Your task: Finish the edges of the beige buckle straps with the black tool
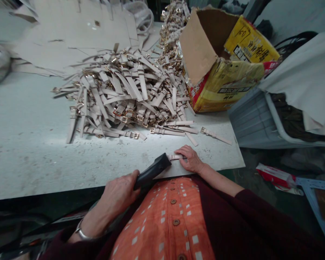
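Note:
My left hand [118, 193] is wrapped round the handle of a black tool [154, 169], whose wide end points right, over the front edge of the table. At that end lies a small pale buckle strap [175, 157], pressed under the fingers of my right hand [189, 159]. The tool's head hides the strap's left end. Beyond my hands spreads a large heap of pale straps [130, 90] with gold-coloured buckles. One separate strap [216, 136] lies to the right of the heap.
An open yellow cardboard box [227, 85] stands behind the heap on the right. Beside the table is a grey bin [256, 119] with pale sheet material over it. Flat pale sheets [56, 32] cover the table's back left. More buckled straps [174, 27] are piled behind.

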A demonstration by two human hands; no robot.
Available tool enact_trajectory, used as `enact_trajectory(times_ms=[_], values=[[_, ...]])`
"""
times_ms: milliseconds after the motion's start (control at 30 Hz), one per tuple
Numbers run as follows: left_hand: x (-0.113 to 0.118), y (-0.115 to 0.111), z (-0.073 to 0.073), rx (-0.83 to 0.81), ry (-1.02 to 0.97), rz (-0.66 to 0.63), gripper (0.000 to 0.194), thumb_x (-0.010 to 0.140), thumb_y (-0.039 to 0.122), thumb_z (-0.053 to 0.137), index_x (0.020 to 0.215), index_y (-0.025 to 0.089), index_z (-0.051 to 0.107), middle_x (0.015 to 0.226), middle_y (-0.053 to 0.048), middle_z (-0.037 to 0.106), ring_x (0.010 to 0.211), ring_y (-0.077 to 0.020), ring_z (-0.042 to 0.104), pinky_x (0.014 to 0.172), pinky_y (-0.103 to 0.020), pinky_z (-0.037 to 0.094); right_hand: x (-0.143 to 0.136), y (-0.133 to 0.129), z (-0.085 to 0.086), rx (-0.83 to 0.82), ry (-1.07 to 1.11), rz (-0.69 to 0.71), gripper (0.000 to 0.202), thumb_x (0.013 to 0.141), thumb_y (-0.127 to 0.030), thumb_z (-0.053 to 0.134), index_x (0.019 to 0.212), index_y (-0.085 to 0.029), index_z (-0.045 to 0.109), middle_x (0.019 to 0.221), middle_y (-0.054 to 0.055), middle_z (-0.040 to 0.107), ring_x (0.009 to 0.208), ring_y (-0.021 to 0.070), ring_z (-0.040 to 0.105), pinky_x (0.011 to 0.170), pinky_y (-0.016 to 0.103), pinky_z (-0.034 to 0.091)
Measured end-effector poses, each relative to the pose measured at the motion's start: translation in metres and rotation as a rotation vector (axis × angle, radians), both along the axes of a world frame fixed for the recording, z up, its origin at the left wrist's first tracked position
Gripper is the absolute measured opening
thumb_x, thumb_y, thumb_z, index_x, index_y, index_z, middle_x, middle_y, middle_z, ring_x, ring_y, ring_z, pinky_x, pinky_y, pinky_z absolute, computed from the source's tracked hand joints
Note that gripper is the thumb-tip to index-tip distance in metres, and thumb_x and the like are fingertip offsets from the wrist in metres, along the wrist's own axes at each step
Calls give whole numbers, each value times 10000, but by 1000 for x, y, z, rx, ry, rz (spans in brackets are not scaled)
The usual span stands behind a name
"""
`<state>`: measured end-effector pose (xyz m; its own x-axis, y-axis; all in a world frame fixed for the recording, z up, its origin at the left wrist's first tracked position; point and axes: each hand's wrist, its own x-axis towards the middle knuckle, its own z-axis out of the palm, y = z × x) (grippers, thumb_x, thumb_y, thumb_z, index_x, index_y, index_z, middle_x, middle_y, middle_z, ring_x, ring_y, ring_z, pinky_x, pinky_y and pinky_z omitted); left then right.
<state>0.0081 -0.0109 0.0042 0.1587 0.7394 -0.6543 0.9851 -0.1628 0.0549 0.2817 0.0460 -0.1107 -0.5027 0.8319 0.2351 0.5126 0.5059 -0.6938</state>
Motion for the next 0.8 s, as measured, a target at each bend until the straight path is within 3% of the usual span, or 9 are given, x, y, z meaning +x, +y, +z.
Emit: enact_trajectory(times_ms=[267, 433, 633, 800], values=[[33, 0, 1, 38, -24, -89, 213, 783, 211, 386, 985, 191, 450, 896, -82, 640, 802, -224, 632, 625, -299, 440, 3, 2, 2, -39, -30, 47, 490, 765, -97, 437, 1247, -177, 480, 891, 58, 600, 853, 198, 478, 788, 354, 374], [48, 10, -6, 65, -30, -79, 217, 801, 209, 373, 1001, 191, 455, 916, -87, 638, 820, -223, 634, 637, -300, 451, 5, 1, 1, -87, 3, -26, 559, 802, -107, 399, 1351, -192, 346, 909, 56, 580, 861, 194, 485, 810, 355, 396], [35, 10, -4, 42, 1, -19, 258, 776, 247, 425, 1030, 202, 443, 914, -88, 661, 838, -234, 635, 667, -313, 454, 4, 1, 2, -77, 17, 0, 617, 778, -83, 388, 1376, -193, 285, 959, 49, 604, 896, 201, 487, 845, 367, 391], [22, 0, -1, 37, 32, -45, 231, 779, 230, 409, 1004, 199, 449, 904, -84, 650, 818, -234, 634, 648, -314, 452, 3, 2, 2, -69, 5, -8, 597, 774, -86, 392, 1360, -176, 320, 935, 50, 611, 876, 205, 488, 846, 373, 386]])
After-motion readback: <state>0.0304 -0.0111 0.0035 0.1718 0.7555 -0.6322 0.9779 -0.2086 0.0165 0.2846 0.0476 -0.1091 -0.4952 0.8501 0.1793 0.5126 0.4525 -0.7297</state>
